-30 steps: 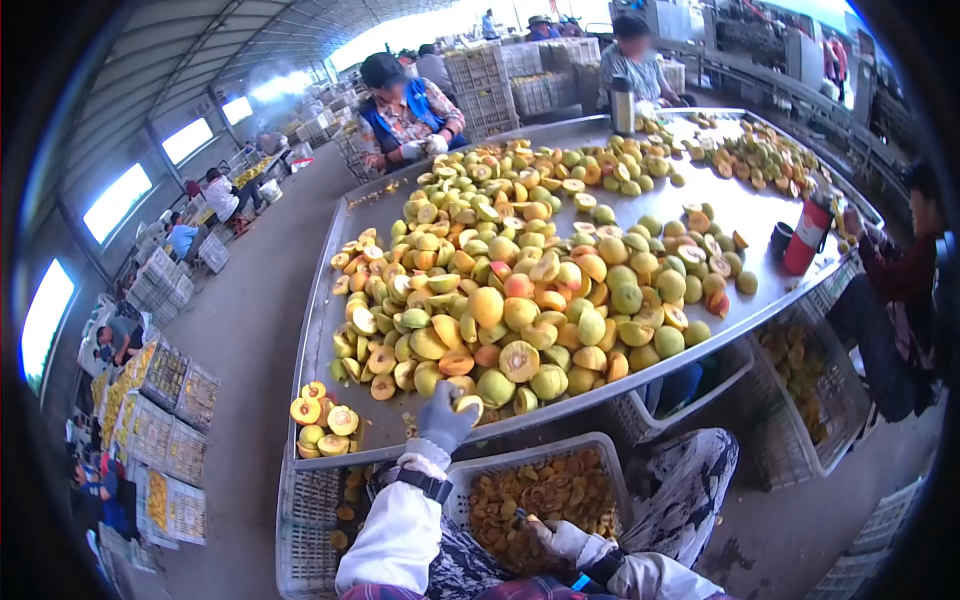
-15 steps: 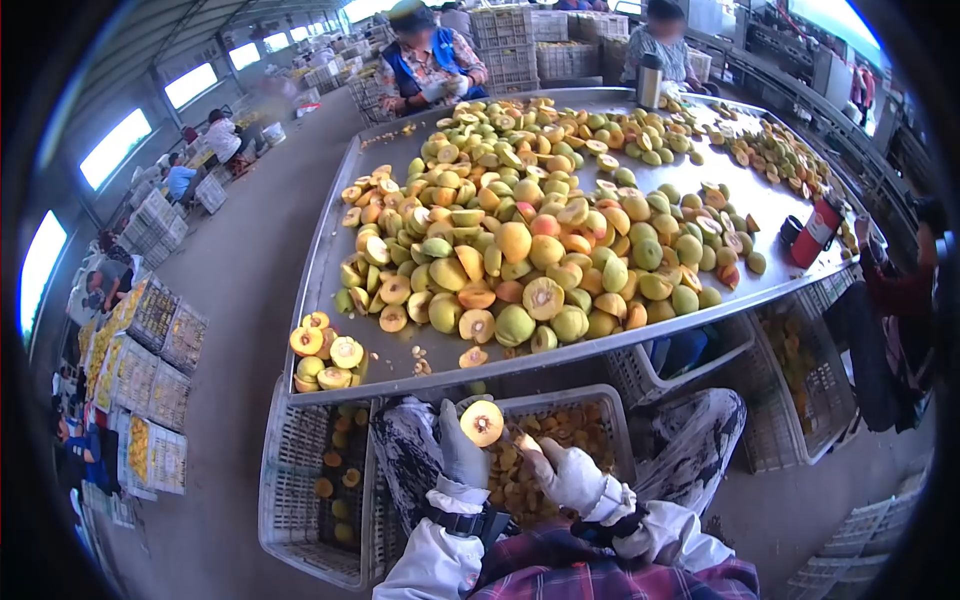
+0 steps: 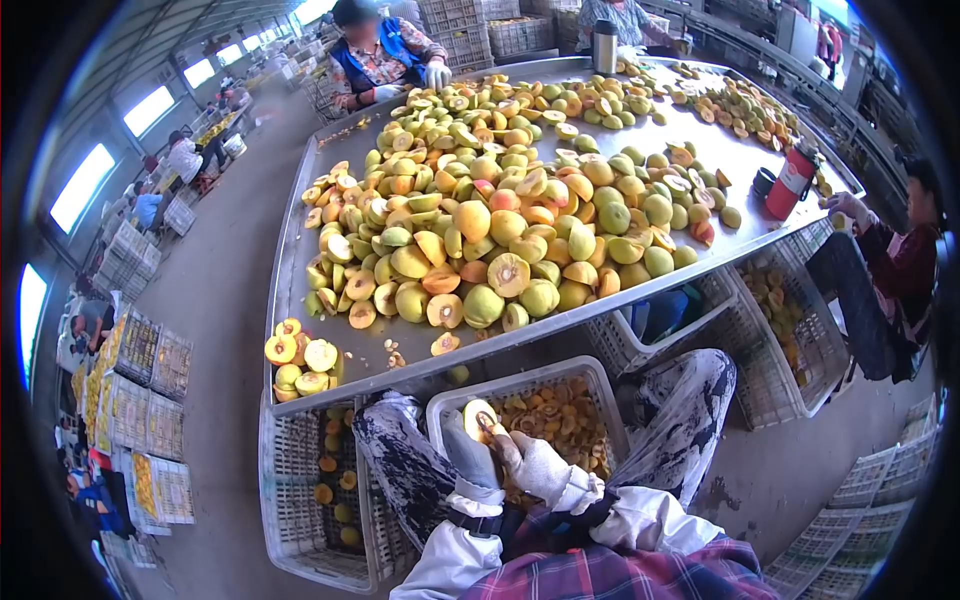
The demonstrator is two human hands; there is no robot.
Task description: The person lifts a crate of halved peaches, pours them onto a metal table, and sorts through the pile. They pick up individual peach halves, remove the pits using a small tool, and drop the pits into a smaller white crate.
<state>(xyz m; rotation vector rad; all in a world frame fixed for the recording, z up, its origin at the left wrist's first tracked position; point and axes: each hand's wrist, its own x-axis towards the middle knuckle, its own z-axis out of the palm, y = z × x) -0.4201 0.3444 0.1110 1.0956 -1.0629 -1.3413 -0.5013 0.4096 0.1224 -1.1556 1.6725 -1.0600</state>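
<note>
My left hand, in a pale glove, grips a yellow peach half with its cut face up and toward the right. My right hand, also gloved, is closed, its fingertips against the cut face; what it holds there is hidden. Both hands are above a plastic crate between my knees, which contains many small orange-brown pieces. Beyond it, a metal table bears a large heap of peach halves. A small group of halves lies at its near left corner.
Crates with fruit stand at my left and right. A red flask and a steel flask stand on the table. Co-workers sit across the table and at the right. Stacked crates line the left.
My right hand has come in from beside the peach half onto its cut face, and the half has tilted. The view has shifted. The co-worker across has lowered their hands to the table.
</note>
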